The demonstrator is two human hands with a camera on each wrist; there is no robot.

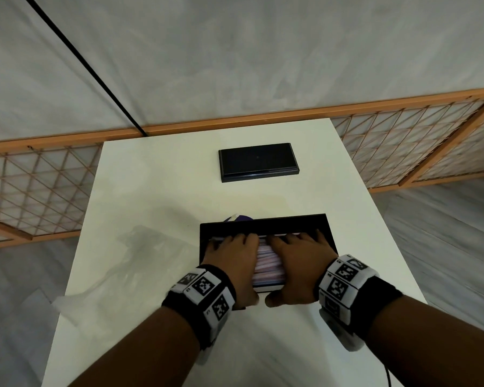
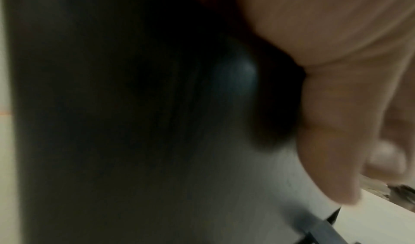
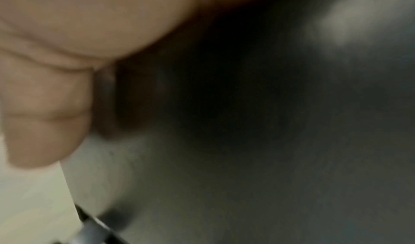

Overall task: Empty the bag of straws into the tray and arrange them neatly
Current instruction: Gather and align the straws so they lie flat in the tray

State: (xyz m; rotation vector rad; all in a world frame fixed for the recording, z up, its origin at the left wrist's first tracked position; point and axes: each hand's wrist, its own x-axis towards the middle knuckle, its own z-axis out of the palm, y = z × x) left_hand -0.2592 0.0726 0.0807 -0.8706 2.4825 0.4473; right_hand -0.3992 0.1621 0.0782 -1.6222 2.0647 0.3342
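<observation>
A black tray (image 1: 263,223) sits on the white table (image 1: 179,177) close to me, with a pile of pale pink and white straws (image 1: 268,263) lying across it. My left hand (image 1: 232,255) and right hand (image 1: 296,255) lie side by side, palms down on the straws. Their fingers stretch to the far side of the pile and both thumbs sit at the tray's near rim. The empty clear plastic bag (image 1: 140,255) lies crumpled left of the tray. Both wrist views are blurred, showing only a thumb (image 2: 325,159) (image 3: 44,114) against the dark tray wall (image 2: 112,105) (image 3: 247,105).
A second black rectangular tray or lid (image 1: 259,162) lies at the far middle of the table. A small purple and white thing (image 1: 239,219) peeks out behind the near tray. A wooden lattice rail (image 1: 403,141) runs behind the table; the table's edges fall away left and right.
</observation>
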